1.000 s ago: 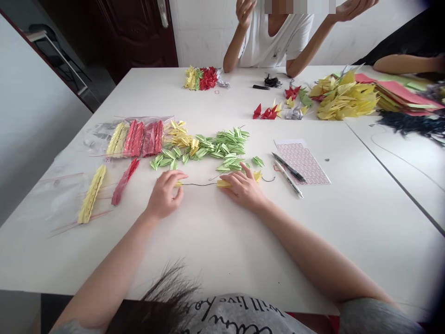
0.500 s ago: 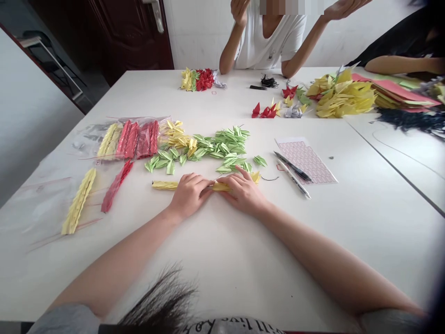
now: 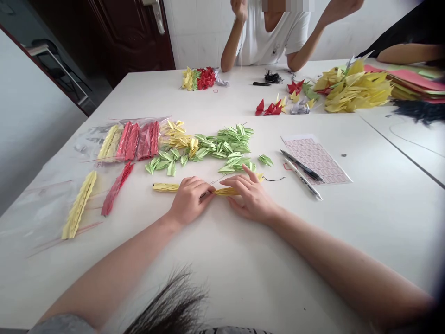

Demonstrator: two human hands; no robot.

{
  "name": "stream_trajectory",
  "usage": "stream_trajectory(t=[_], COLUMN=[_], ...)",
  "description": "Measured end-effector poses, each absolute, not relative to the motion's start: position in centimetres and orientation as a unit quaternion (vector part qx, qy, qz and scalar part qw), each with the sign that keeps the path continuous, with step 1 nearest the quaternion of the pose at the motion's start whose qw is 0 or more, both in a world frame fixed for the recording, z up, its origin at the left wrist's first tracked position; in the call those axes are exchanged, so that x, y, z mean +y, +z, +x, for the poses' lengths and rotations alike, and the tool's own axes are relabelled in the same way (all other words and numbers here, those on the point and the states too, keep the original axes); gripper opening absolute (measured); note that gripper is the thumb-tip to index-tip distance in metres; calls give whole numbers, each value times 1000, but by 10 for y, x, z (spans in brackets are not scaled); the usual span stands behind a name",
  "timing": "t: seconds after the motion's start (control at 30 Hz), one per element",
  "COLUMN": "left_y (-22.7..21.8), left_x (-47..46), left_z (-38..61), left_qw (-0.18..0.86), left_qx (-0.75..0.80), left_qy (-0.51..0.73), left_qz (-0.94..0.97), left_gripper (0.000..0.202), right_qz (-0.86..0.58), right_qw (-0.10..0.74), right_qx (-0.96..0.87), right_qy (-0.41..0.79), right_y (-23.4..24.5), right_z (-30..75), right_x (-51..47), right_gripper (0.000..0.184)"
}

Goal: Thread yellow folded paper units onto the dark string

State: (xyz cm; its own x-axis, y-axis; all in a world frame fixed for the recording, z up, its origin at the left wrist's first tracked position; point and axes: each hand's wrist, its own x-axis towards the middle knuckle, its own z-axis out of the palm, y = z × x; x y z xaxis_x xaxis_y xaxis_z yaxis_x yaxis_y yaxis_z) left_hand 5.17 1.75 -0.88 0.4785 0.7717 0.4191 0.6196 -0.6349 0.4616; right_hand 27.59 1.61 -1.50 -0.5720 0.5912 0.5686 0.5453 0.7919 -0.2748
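A long row of yellow folded paper pieces [image 3: 166, 187] lies across the table in front of me. My left hand [image 3: 190, 199] is closed around its middle, thumb and fingers pinching near the right side of the grip. More yellow folded paper [image 3: 227, 191] runs on from that pinch to beneath my right hand [image 3: 252, 197]. That hand's fingers are spread over and around the paper, one of them raised; whether they touch it I cannot tell. A dark thread [image 3: 274, 178] trails out to the right. Just beyond my hands are loose green folded pieces [image 3: 232, 141] and yellow ones [image 3: 177, 134].
At left, plastic bags [image 3: 86, 144] hold red rows [image 3: 128, 141] and yellow rows of folded paper. A sticker sheet [image 3: 318, 160], a black pen [image 3: 301, 165] and a white pen [image 3: 304, 179] lie right. Across the table sits a person in white [image 3: 274, 37], near yellow paper flowers [image 3: 358, 90].
My right hand has shifted slightly right, its fingers spreading and lifting, so more yellow paper shows between my hands. My left hand keeps its grip. The view has turned slightly.
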Motion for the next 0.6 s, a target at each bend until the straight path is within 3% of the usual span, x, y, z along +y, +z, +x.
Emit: stream_trajectory(t=[0.17,0.6], left_y=[-10,-10], left_x=[20,21], left_z=[50,50], left_qw=[121,103], left_qx=[438,457], left_qy=[316,328], left_qz=[833,821], left_gripper=[12,6], right_qz=[-388,-405], right_qw=[356,372], right_qx=[-850,-835], right_qy=[30,-28], right_y=[-18,-20], right_z=[278,280], right_x=[18,23], right_gripper=[25,21])
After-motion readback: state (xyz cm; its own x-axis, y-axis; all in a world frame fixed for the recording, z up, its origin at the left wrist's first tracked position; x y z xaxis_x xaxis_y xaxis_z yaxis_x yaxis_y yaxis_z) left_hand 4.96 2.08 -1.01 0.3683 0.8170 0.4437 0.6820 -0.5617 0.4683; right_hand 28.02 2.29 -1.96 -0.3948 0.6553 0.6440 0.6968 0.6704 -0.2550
